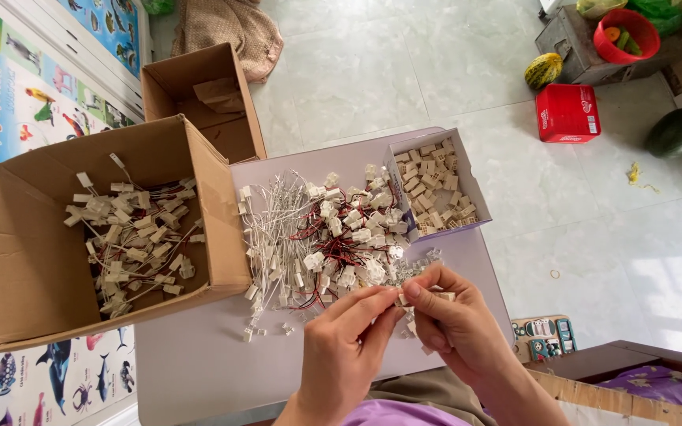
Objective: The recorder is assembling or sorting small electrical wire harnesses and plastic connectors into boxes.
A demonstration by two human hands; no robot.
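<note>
My left hand (342, 347) and my right hand (451, 319) meet above the near edge of a pale lilac table (199, 371). Together they pinch a small cream plastic connector (424, 297) between fingertips. Just beyond them lies a heap of white connectors with thin white, red and black wires (321, 233). A small open box of cream connector housings (436, 185) stands at the table's far right. A big cardboard box (33, 260) at the left holds several wired connectors (132, 237).
A second, nearly empty cardboard box (203, 99) sits behind the big one. On the tiled floor are a red box (567, 113), a red bowl (627, 35), a melon (676, 132) and a yellow-green fruit (544, 70). Picture posters (17, 95) line the left.
</note>
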